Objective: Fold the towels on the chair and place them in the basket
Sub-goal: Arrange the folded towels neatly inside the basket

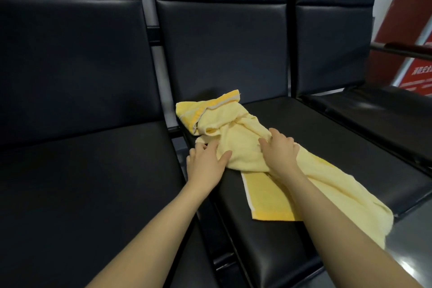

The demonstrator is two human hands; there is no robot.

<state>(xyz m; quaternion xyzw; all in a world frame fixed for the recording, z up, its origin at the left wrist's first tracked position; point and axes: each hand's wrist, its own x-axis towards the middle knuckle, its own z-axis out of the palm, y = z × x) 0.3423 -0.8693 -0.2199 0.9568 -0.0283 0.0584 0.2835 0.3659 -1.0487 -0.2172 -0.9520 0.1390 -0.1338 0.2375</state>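
Observation:
A crumpled pale yellow towel [236,145] with darker yellow striped ends lies across the middle black chair seat [311,128], one end hanging over the front right edge. My left hand [207,161] rests at the towel's left edge with fingers spread, the thumb touching the cloth. My right hand [278,152] lies on top of the bunched middle, and its fingertips curl into a fold. No basket is in view.
Black padded seats stand in a row: one on the left [81,182] and one on the right [385,112], with metal frame bars between them. A dark armrest [404,50] and a red sign [418,72] sit at the far right.

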